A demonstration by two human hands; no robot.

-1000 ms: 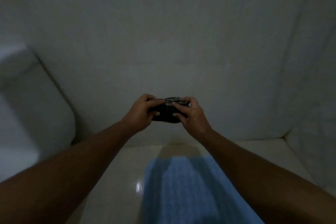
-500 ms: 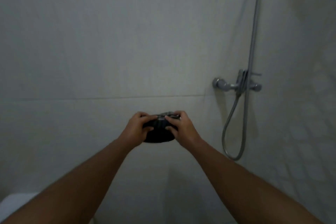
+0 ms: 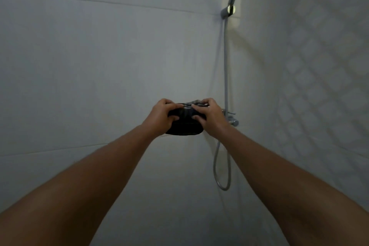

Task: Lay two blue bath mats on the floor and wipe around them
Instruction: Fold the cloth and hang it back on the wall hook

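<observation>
A dark, bunched cloth (image 3: 184,126) is held up in front of the white tiled wall, at arm's length. My left hand (image 3: 159,116) grips its left side with curled fingers and the thumb on the front. My right hand (image 3: 211,117) grips its right side the same way. The two hands nearly touch over the cloth. No blue bath mat and no floor are in view.
A shower hose (image 3: 225,86) hangs down the wall corner to the right of my hands and loops low. The mixer tap (image 3: 232,120) sits just behind my right hand. A rail bracket (image 3: 228,11) is higher up. Patterned tiles (image 3: 319,66) cover the right wall.
The view has tilted upward: the blue mat and floor dropped out of sight, then the shower tap and hose came in. Both hands kept hold of the dark cloth and rose with it.
</observation>
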